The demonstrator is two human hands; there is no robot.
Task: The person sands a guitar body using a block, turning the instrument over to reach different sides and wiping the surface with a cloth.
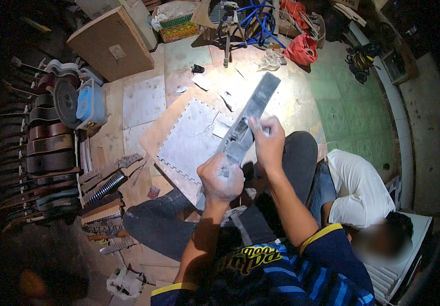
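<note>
While the white mat [185, 135] lies left of centre, the lower end of the grey bar [256, 106] is gripped near lower centre by the left hand [221, 177], fingers curled; firmness is advised. Upward to the right the bar is slanted. Right of centre, its edge is pinched by the right hand [270, 140]; light, even pressure should serve best.

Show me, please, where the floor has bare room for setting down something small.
Bare: green tiles between the red bag and white-shirted person; pale tiles between the blue tub and jagged mat. Crowded: left, by the tools; top, around the blue hose.
</note>
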